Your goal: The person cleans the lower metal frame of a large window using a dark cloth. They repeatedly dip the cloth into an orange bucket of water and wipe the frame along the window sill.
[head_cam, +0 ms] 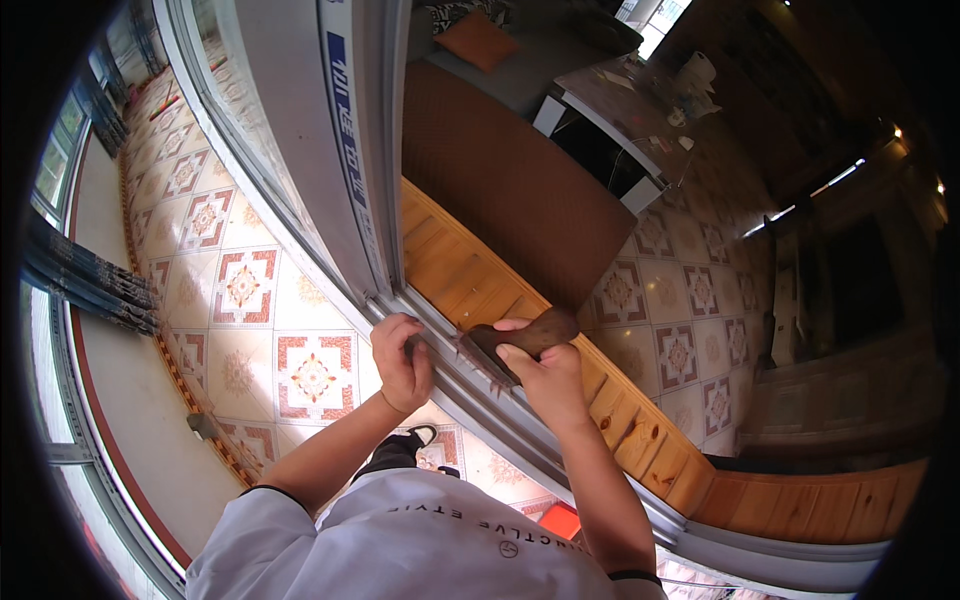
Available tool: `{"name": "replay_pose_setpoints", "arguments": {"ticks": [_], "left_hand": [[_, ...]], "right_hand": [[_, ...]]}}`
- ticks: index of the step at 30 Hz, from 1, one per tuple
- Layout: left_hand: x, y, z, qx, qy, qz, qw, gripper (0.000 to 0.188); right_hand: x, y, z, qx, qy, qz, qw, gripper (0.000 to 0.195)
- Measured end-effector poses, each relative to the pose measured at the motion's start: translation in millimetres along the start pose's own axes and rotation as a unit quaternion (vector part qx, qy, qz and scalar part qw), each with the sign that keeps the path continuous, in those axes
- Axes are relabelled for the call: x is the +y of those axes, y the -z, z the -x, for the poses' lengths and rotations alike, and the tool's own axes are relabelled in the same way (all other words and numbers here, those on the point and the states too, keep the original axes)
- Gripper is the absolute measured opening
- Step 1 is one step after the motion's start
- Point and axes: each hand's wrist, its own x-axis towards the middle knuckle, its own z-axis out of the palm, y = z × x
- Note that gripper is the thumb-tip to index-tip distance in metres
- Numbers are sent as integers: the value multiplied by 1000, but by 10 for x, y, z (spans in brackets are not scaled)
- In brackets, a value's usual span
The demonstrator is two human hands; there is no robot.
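My right hand (551, 367) grips the dark wooden handle of a brush (525, 335), whose frayed bristles rest on the metal track of a sliding window frame (450, 375). At the left, my left hand (405, 364) is curled at the frame's edge, near the foot of the upright sash; a small dark thing shows between its thumb and fingers, too hidden to name. The brush lies to the right of my left hand, across the track and the wooden sill (480, 289).
A glazed sash (300, 112) with a blue-lettered strip rises beyond my left hand. Inside are a sofa with an orange cushion (478, 41) and a cluttered table (622, 112). Patterned floor tiles (315, 375), a blue curtain (90, 277) and a red object (560, 519) are also in view.
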Motion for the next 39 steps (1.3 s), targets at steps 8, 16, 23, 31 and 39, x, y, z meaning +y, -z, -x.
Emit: {"name": "replay_pose_setpoints", "arguments": {"ticks": [8,16,23,31,39], "left_hand": [[-46,-24,40,-1,3,1,1000,35],[-8,-42,96,39,11,-46,998,32],[82,132,303,74,95,7,993,30],[109,374,268,96,149,58,982,30],[175,79,106,53,99,43,993,33]], "right_hand": [[-31,761,814,68,-75,-5,995,15],[-312,638,1283,74,43,100,991,17],[-204,-258,409,-5,144,69,987,8],[-34,-539,-293,-60,31,73,995,18],[25,266,515,-14,-45,28,998,19]]}}
